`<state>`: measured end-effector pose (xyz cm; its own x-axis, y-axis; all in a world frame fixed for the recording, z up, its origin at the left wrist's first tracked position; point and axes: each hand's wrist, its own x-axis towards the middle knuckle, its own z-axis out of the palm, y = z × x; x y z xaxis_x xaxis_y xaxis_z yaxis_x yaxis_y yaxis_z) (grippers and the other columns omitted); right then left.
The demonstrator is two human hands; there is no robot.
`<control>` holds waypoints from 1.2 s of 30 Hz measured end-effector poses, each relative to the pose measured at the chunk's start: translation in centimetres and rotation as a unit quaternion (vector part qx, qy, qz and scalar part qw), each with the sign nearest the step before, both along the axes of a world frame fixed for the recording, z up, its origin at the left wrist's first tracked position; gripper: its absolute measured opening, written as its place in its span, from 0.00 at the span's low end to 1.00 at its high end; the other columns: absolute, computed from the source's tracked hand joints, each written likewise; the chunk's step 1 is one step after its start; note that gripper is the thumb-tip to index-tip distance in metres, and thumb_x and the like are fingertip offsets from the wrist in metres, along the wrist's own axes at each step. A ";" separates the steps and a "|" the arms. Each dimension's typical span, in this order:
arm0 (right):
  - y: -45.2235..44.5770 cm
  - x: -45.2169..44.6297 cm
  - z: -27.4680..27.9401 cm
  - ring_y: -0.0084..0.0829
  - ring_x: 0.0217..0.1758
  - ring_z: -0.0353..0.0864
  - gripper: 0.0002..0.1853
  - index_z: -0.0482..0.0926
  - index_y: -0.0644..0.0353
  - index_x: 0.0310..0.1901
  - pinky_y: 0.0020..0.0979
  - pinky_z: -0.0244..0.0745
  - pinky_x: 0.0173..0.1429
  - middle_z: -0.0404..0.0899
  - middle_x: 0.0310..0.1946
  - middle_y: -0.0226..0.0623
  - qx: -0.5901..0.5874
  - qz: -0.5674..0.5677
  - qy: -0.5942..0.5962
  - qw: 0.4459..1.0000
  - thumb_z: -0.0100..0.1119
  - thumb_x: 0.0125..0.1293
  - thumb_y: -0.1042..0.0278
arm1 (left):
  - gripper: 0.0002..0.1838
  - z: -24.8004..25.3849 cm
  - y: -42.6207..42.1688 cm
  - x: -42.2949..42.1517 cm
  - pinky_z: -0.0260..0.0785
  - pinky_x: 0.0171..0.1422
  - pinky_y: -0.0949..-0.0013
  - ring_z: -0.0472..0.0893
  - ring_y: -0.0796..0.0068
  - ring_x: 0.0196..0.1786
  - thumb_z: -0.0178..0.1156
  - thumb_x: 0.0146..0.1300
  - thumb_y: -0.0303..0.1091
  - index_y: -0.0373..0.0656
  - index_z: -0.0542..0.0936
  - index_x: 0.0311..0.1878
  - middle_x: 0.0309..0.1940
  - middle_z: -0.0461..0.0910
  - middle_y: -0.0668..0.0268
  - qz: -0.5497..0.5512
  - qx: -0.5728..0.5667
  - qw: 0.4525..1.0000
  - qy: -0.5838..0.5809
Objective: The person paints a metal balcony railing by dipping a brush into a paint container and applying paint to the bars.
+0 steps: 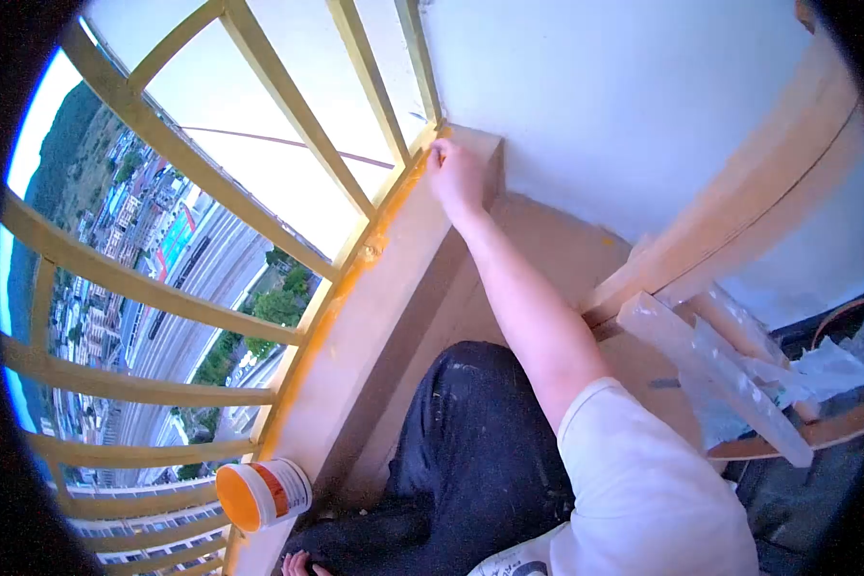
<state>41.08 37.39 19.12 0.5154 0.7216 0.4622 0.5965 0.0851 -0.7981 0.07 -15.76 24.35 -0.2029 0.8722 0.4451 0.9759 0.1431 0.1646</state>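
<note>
At the far end of the ledge [394, 245], by the wall corner, my right hand [454, 176] is closed in a pinch near the foot of the yellow railing [278, 230]. What its fingers hold, if anything, is hidden. Orange material [363, 264] runs along the seam between railing and ledge. A white tub [264, 492] with orange contents stands on the near end of the ledge. Only the fingertips of my left hand [302, 564] show at the bottom edge, near my dark trousers, with the fingers a little apart and nothing visible in them.
A curved wooden piece [730, 182] rises at the right, with boards and plastic sheeting [835, 360] below it. A pale wall [605, 106] stands ahead. Beyond the railing, buildings and roads lie far below.
</note>
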 end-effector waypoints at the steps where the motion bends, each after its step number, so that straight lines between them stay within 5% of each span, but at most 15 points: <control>1: 0.7 0.0 -0.5 0.46 0.39 0.89 0.11 0.88 0.60 0.40 0.41 0.83 0.47 0.88 0.34 0.46 -0.032 0.027 -0.037 0.998 0.62 0.66 0.63 | 0.13 0.1 0.0 0.2 0.68 0.68 0.48 0.80 0.48 0.56 0.58 0.72 0.35 0.35 0.84 0.47 0.47 0.85 0.51 0.005 -0.004 1.000 -0.001; 4: 0.1 -0.3 -0.1 0.46 0.38 0.89 0.11 0.88 0.61 0.37 0.42 0.82 0.45 0.87 0.32 0.46 0.051 0.065 0.052 0.995 0.60 0.66 0.64 | 0.12 -0.1 0.0 0.0 0.68 0.69 0.48 0.80 0.48 0.56 0.58 0.71 0.34 0.35 0.84 0.47 0.48 0.84 0.50 0.009 -0.009 1.000 0.000; 8: 1.3 0.1 0.8 0.49 0.36 0.87 0.11 0.88 0.61 0.34 0.44 0.81 0.43 0.86 0.28 0.49 0.001 0.053 0.031 0.998 0.59 0.66 0.65 | 0.12 0.1 0.4 0.3 0.68 0.69 0.49 0.80 0.48 0.56 0.58 0.71 0.34 0.35 0.84 0.47 0.48 0.84 0.51 0.014 -0.012 1.000 0.005; 10: 3.5 0.2 3.4 0.42 0.30 0.86 0.12 0.88 0.62 0.34 0.40 0.78 0.38 0.85 0.24 0.45 0.130 0.125 0.119 0.976 0.57 0.68 0.65 | 0.12 0.2 0.6 0.6 0.68 0.69 0.49 0.80 0.48 0.56 0.58 0.71 0.34 0.35 0.84 0.47 0.48 0.84 0.51 0.015 -0.019 1.000 0.006; 12: 4.2 1.5 8.1 0.21 0.24 0.73 0.14 0.89 0.63 0.39 0.26 0.67 0.33 0.77 0.20 0.28 0.205 0.223 0.266 0.915 0.53 0.71 0.67 | 0.12 0.6 0.5 0.8 0.68 0.69 0.49 0.80 0.48 0.56 0.59 0.71 0.34 0.35 0.84 0.47 0.48 0.84 0.51 0.011 -0.027 1.000 -0.002; 13: 3.3 1.7 10.0 0.21 0.24 0.73 0.14 0.89 0.63 0.39 0.26 0.67 0.33 0.77 0.20 0.28 0.204 0.223 0.267 0.915 0.53 0.71 0.67 | 0.12 0.7 0.5 0.7 0.68 0.69 0.49 0.80 0.48 0.56 0.59 0.71 0.34 0.35 0.84 0.47 0.48 0.84 0.51 0.011 -0.029 1.000 -0.001; 15: 2.0 2.8 12.8 0.17 0.24 0.63 0.15 0.88 0.65 0.39 0.26 0.59 0.31 0.67 0.19 0.20 0.341 0.309 0.425 0.780 0.50 0.72 0.69 | 0.12 0.3 0.5 0.9 0.67 0.69 0.49 0.80 0.48 0.56 0.59 0.71 0.35 0.35 0.84 0.47 0.48 0.84 0.51 0.023 -0.029 0.999 0.003; 17: 1.0 3.0 10.2 0.17 0.23 0.59 0.15 0.88 0.63 0.37 0.26 0.56 0.29 0.63 0.19 0.19 0.257 0.266 0.417 0.830 0.50 0.72 0.67 | 0.13 0.3 0.7 1.2 0.67 0.69 0.48 0.80 0.48 0.56 0.59 0.71 0.35 0.36 0.84 0.47 0.48 0.84 0.51 0.022 -0.020 1.000 0.002; 19: 2.6 2.2 2.9 0.24 0.24 0.72 0.14 0.87 0.62 0.36 0.29 0.66 0.32 0.74 0.19 0.27 0.122 0.163 0.320 0.925 0.52 0.71 0.66 | 0.13 0.3 0.9 0.9 0.67 0.69 0.48 0.80 0.47 0.55 0.59 0.72 0.36 0.36 0.84 0.47 0.48 0.84 0.51 0.019 -0.005 1.000 0.005; 21: 1.4 1.5 -1.4 0.36 0.31 0.84 0.14 0.86 0.62 0.34 0.40 0.75 0.38 0.84 0.26 0.40 0.064 0.062 0.091 0.992 0.53 0.72 0.66 | 0.14 -0.1 0.4 0.2 0.67 0.68 0.47 0.80 0.47 0.55 0.59 0.72 0.38 0.36 0.84 0.46 0.48 0.84 0.51 0.005 0.000 1.000 0.004; 25: 4.2 0.0 4.2 0.41 0.38 0.87 0.13 0.87 0.61 0.39 0.41 0.78 0.46 0.87 0.33 0.46 0.119 0.118 0.062 0.984 0.52 0.72 0.66 | 0.14 0.3 0.1 0.1 0.67 0.68 0.47 0.80 0.46 0.55 0.59 0.71 0.39 0.36 0.84 0.47 0.48 0.84 0.51 0.007 -0.003 1.000 -0.007; 28: 3.9 0.4 17.7 0.28 0.31 0.79 0.15 0.88 0.60 0.48 0.31 0.73 0.40 0.85 0.28 0.35 0.326 0.174 0.122 0.921 0.51 0.73 0.68 | 0.15 0.2 0.0 0.1 0.67 0.69 0.48 0.80 0.46 0.56 0.59 0.72 0.39 0.36 0.84 0.47 0.48 0.84 0.51 0.008 0.001 1.000 -0.014; 31: -1.0 1.4 26.6 0.19 0.30 0.68 0.12 0.86 0.66 0.48 0.23 0.64 0.37 0.73 0.24 0.26 0.390 0.313 0.244 0.831 0.54 0.73 0.70 | 0.14 0.0 -0.6 0.0 0.67 0.69 0.47 0.80 0.47 0.56 0.58 0.72 0.39 0.37 0.84 0.47 0.47 0.85 0.51 0.017 0.017 1.000 -0.017; 34: -8.3 -0.5 26.0 0.20 0.35 0.72 0.12 0.82 0.70 0.53 0.23 0.67 0.42 0.75 0.30 0.29 0.402 0.356 0.328 0.777 0.55 0.76 0.72 | 0.17 0.7 -0.3 0.0 0.70 0.67 0.50 0.81 0.48 0.56 0.60 0.71 0.41 0.35 0.84 0.49 0.50 0.85 0.50 0.027 -0.011 1.000 0.007; 36: -12.9 -3.3 21.3 0.22 0.38 0.75 0.15 0.79 0.69 0.59 0.26 0.71 0.46 0.78 0.35 0.30 0.329 0.376 0.400 0.768 0.55 0.77 0.71 | 0.17 1.9 1.6 1.1 0.75 0.62 0.53 0.84 0.52 0.55 0.61 0.67 0.40 0.38 0.87 0.50 0.51 0.86 0.53 0.144 -0.020 0.988 -0.060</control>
<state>37.80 24.54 40.40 0.3759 0.6997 0.6076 -0.4781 0.7081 -0.5197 1.18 -14.12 26.26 -0.4945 0.7871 0.3688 0.8675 0.4208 0.2652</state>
